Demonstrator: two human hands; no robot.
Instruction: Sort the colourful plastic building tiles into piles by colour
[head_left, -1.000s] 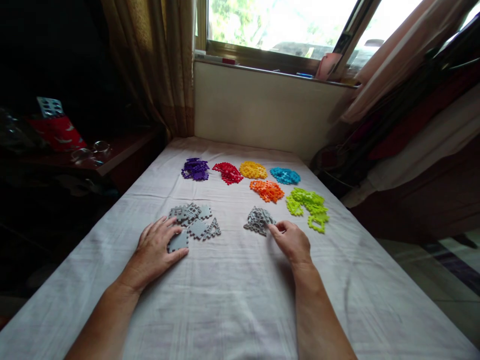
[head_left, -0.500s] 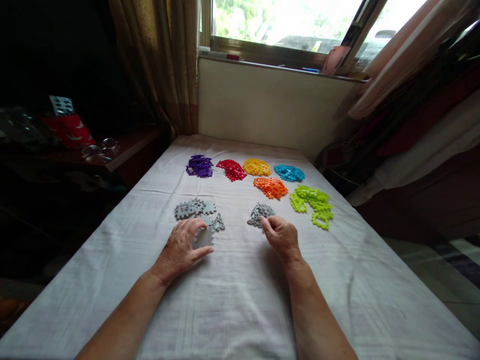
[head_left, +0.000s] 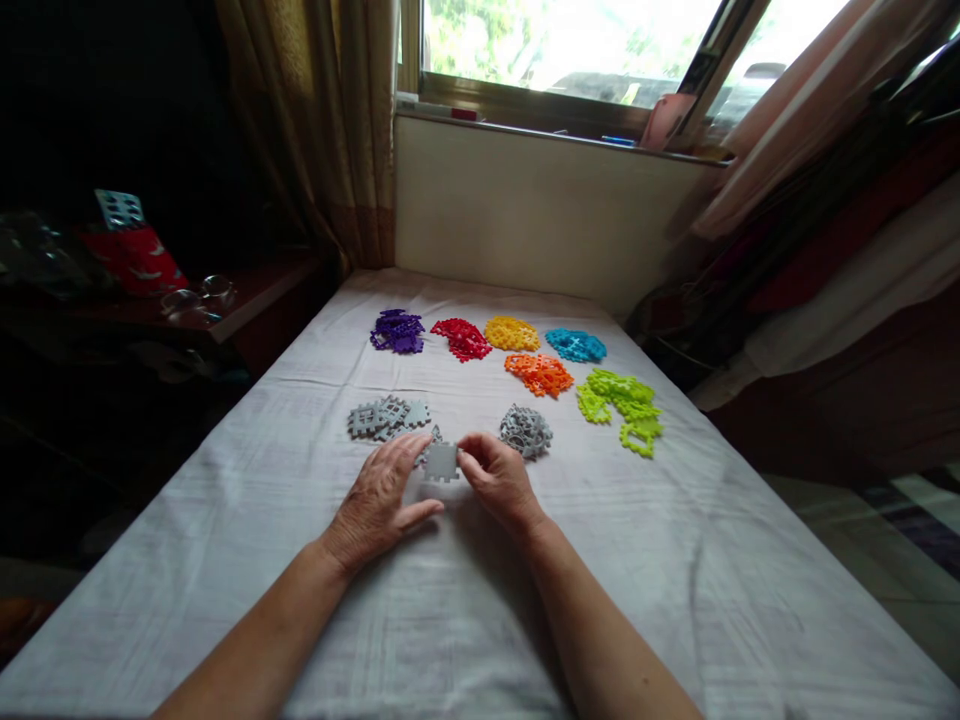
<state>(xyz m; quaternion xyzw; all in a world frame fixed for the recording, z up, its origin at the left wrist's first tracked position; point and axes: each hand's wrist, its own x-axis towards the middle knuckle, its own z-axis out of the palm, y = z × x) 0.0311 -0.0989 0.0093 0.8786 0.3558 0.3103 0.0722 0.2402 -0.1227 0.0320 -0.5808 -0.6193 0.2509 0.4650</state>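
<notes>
A grey square plastic piece with notched edges (head_left: 441, 462) is held up in front of me, its flat side facing me. My right hand (head_left: 499, 480) pinches it at the right edge between thumb and fingers. Against or close to its left edge are the fingertips of my left hand (head_left: 379, 497), whose thumb stands well apart below; contact is unclear. Behind, a loose pile of flat grey pieces (head_left: 386, 417) lies on the left, partly hidden by my left hand. A tighter heap of grey pieces (head_left: 526, 432) lies beyond my right hand.
Further back on the white cloth (head_left: 420, 620) are piles of purple (head_left: 397, 331), red (head_left: 463, 340), yellow (head_left: 512, 333), blue (head_left: 576, 345), orange (head_left: 538, 374) and lime green pieces (head_left: 622, 398). A dark side table (head_left: 262, 292) with glasses (head_left: 199, 297) stands left.
My right hand has moved left from the right grey heap and now pinches the square piece. The piece has shifted right, away from the left hand's grasp; that hand's thumb is apart from it.
</notes>
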